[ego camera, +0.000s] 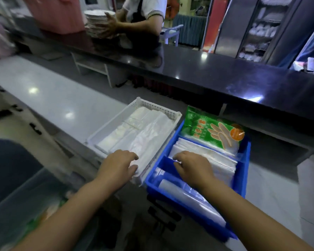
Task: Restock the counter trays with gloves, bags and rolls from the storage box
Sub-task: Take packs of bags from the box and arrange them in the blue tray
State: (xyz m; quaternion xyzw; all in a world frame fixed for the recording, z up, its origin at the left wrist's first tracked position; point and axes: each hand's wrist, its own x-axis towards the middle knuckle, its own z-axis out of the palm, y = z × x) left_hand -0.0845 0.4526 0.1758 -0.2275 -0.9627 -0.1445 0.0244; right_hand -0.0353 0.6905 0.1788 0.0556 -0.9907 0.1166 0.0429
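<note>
Here, both hands at the two counter trays.

Left hand spread loosely, fingers apart, resting on the near rim of white tray, clear bags just beyond the fingertips. Right hand curled, fingers together, pressed on plastic bags in blue tray; green glove pack leaning beyond, apart from the fingers.

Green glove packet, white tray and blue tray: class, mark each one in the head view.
green glove packet (214, 130): head view, on the printed front.
white tray (159, 106): head view, on the perforated far rim.
blue tray (243, 173): head view, on the right wall.
</note>
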